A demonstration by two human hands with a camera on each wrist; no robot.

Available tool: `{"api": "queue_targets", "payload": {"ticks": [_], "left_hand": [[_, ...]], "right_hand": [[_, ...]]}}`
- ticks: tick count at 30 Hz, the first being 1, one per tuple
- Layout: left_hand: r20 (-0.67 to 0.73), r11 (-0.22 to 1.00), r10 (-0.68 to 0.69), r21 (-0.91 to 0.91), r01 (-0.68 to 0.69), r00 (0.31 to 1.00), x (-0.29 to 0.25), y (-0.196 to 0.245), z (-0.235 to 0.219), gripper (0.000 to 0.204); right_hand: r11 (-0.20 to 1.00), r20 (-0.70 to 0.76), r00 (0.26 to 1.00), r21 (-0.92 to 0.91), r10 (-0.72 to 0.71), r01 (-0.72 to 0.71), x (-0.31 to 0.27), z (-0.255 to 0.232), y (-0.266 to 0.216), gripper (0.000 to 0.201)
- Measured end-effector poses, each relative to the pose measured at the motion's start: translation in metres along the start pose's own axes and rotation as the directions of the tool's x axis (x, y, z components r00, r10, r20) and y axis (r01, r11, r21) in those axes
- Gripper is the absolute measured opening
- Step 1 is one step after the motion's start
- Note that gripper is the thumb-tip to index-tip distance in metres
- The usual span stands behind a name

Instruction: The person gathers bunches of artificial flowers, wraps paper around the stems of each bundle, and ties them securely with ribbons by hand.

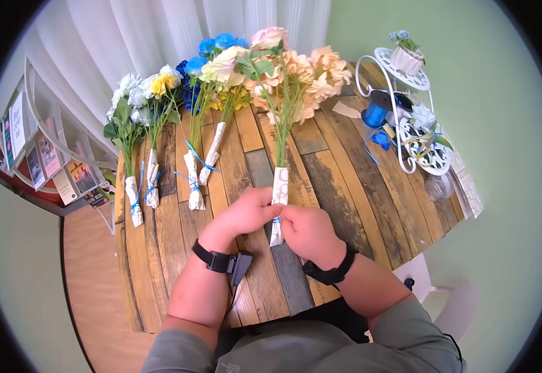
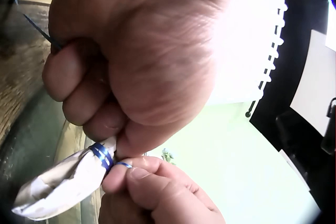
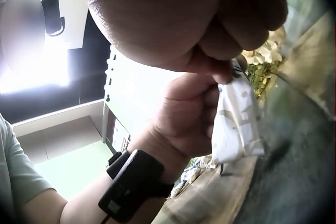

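A bouquet with long green stems (image 1: 286,118) stands before me, its stem ends wrapped in white patterned paper (image 1: 280,180). My left hand (image 1: 246,212) grips the wrapped stems, fingers curled around them. Blue ribbon (image 2: 102,155) is wound in several turns around the paper near its lower end. With thumb and forefinger, my right hand (image 1: 311,231) pinches a length of that ribbon close against the wrap. Another thin ribbon end pokes out past my left fingers (image 2: 65,71) in the left wrist view. The paper's lower end (image 3: 239,124) hangs below both hands in the right wrist view.
Several paper-wrapped flower bunches (image 1: 153,180) tied with blue ribbon lie on the left of the wooden table (image 1: 370,211). Peach flowers (image 1: 314,74) lie at the back. On the right, a white metal stand (image 1: 429,155) is beside a blue ribbon spool (image 1: 376,112).
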State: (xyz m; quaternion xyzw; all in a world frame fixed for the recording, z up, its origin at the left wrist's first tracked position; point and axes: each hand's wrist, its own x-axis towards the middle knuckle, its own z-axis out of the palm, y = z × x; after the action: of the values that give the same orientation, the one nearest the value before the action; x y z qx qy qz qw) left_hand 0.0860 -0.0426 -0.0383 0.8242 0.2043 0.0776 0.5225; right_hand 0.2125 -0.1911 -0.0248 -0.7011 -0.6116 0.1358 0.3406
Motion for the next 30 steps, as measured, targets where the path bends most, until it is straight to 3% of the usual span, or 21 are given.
{"api": "queue_targets", "payload": {"ticks": [2, 4, 8, 11, 13, 16, 17, 19, 22, 26, 28, 30], "left_hand": [[-0.025, 0.999, 0.029, -0.018, -0.029, 0.999, 0.004, 0.002, 0.006, 0.013], [-0.076, 0.997, -0.069, 0.010, 0.070, 0.995, 0.010, -0.001, 0.012, 0.018], [-0.180, 0.997, -0.057, 0.042, 0.065, 0.982, 0.016, -0.012, 0.024, 0.013], [-0.236, 0.982, -0.147, 0.079, 0.169, 0.961, 0.015, -0.007, 0.028, 0.025], [-0.430, 0.978, -0.172, 0.032, 0.205, 0.887, 0.010, 0.018, 0.032, 0.025], [-0.483, 0.994, -0.102, -0.019, 0.106, 0.870, 0.010, 0.020, 0.037, 0.018], [-0.483, 0.995, -0.096, -0.017, 0.101, 0.870, 0.011, 0.017, 0.038, 0.018], [-0.508, 0.995, 0.092, 0.087, -0.056, 0.857, 0.013, 0.006, 0.043, 0.011], [-0.470, 0.983, 0.145, 0.166, -0.075, 0.871, 0.019, -0.008, 0.038, 0.014], [-0.460, 0.988, 0.123, 0.138, -0.066, 0.879, 0.017, -0.013, 0.034, 0.019], [-0.376, 0.957, 0.232, 0.253, -0.142, 0.897, 0.018, -0.011, 0.031, 0.024], [-0.361, 0.975, 0.182, 0.188, -0.119, 0.915, 0.017, -0.013, 0.030, 0.019]], "right_hand": [[0.999, 0.036, 0.999, 0.027, 0.032, -0.033, 0.004, -0.001, 0.005, 0.018], [0.998, -0.016, 0.999, 0.052, 0.029, -0.028, 0.006, 0.006, 0.011, 0.020], [0.994, 0.033, 0.997, 0.075, 0.074, -0.076, 0.010, 0.009, 0.019, 0.021], [0.992, 0.048, 0.994, 0.073, 0.103, -0.106, 0.011, 0.007, 0.019, 0.020], [0.992, 0.012, 0.994, 0.057, 0.111, -0.111, 0.012, 0.007, 0.021, 0.019], [0.991, -0.038, 0.991, 0.040, 0.129, -0.127, 0.016, 0.010, 0.032, 0.019], [0.991, -0.043, 0.991, 0.038, 0.128, -0.126, 0.018, 0.012, 0.037, 0.019], [0.984, -0.046, 0.989, 0.120, 0.141, -0.134, 0.022, 0.015, 0.047, 0.020], [0.966, -0.058, 0.986, 0.214, 0.159, -0.143, 0.025, 0.018, 0.047, 0.021], [0.969, -0.084, 0.987, 0.218, 0.138, -0.117, 0.029, 0.025, 0.050, 0.021], [0.970, -0.096, 0.987, 0.217, 0.131, -0.108, 0.030, 0.022, 0.048, 0.020], [0.966, -0.100, 0.984, 0.227, 0.150, -0.124, 0.025, 0.024, 0.047, 0.019]]}}
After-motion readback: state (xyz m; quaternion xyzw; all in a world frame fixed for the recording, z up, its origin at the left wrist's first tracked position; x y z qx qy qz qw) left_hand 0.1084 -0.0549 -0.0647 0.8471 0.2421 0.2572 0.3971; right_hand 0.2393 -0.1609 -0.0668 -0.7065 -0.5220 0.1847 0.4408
